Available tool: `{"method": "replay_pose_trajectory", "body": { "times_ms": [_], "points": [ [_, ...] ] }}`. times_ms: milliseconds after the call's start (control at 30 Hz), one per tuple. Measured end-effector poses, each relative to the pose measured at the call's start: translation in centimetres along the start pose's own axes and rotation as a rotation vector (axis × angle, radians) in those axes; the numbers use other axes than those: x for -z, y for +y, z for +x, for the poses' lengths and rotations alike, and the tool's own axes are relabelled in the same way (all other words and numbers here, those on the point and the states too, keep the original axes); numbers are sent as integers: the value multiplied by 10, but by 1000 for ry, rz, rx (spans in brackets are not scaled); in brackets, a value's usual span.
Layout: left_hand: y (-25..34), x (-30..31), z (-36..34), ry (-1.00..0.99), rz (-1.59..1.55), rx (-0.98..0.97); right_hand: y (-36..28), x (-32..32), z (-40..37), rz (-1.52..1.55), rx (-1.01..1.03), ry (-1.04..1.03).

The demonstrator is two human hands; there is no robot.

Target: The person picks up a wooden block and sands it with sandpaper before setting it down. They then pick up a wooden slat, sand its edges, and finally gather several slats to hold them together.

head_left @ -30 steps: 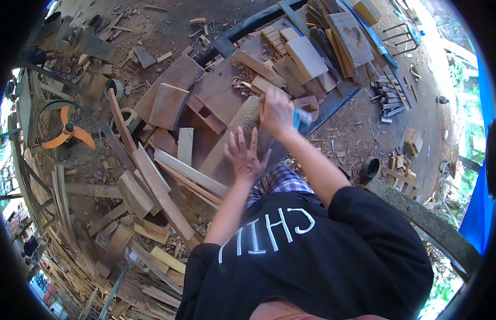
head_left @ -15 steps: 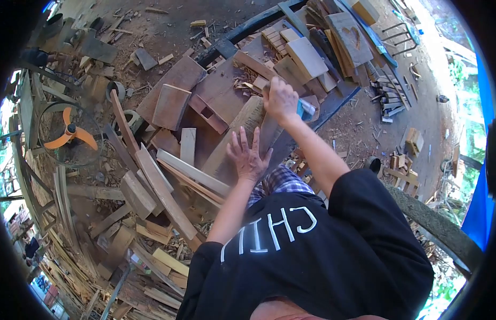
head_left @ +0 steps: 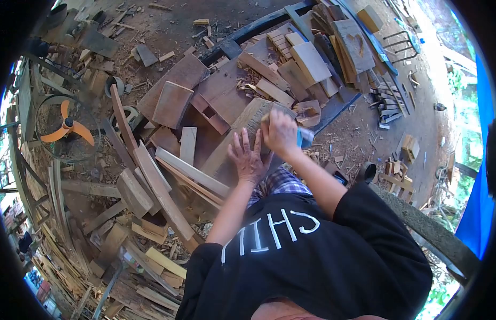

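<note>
My left hand (head_left: 249, 162) lies flat with spread fingers on the near part of a long carved wooden board (head_left: 224, 152). My right hand (head_left: 281, 132) is closed beside it, over the same board. It grips a block with a blue side (head_left: 305, 137) that shows past the wrist; most of the block is hidden under the hand, and I cannot make out its kind. The hand is slightly blurred. The far end of the board shows a patterned, ridged surface.
Wooden blocks (head_left: 311, 63) and a heart-marked board (head_left: 353, 45) crowd the far side of the worktable. A slotted wooden piece (head_left: 209, 113) lies left of the board. Long planks (head_left: 165, 189) lean at the left, near an orange-bladed fan (head_left: 68, 124).
My right hand has moved toward my body along the board with the blue-sided block, close to my left hand. My left hand has stayed nearly in place.
</note>
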State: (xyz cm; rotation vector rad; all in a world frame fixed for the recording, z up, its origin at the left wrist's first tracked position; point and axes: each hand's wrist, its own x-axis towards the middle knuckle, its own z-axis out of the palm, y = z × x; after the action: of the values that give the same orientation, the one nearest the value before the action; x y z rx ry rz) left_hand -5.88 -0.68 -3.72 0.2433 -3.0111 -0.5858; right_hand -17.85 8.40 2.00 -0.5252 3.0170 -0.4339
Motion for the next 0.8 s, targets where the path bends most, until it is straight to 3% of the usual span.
{"method": "replay_pose_trajectory", "body": {
  "times_ms": [33, 67, 133, 233, 300, 367, 500, 567, 700, 800],
  "points": [
    [1, 0, 1, -3, -3, 5, -3, 3, -11, 16, 5, -149],
    [0, 0, 1, 13, -8, -6, 0, 0, -4, 17, 7, -157],
    [0, 2, -1, 17, -5, -14, 12, -11, 27, -28, -10, 101],
    [1, 4, 0, -16, 17, -2, 21, -4, 81, 33, -174, -9],
    [1, 4, 2, -22, 4, 4, 19, -11, 56, 16, -121, 88],
    [0, 4, 2, -14, 1, -3, 9, -16, 7, 5, -8, 54],
    [1, 3, 1, -15, -17, 1, 7, -4, 9, 56, -37, -82],
    [2, 3, 0, -30, -10, 6, 18, -9, 60, -23, -74, 104],
    [1, 1, 0, -21, 7, 7, 19, -10, 47, -14, 33, 208],
    [1, 4, 0, -25, -2, 0, 9, -10, -2, 28, 12, 36]
  ]
}}
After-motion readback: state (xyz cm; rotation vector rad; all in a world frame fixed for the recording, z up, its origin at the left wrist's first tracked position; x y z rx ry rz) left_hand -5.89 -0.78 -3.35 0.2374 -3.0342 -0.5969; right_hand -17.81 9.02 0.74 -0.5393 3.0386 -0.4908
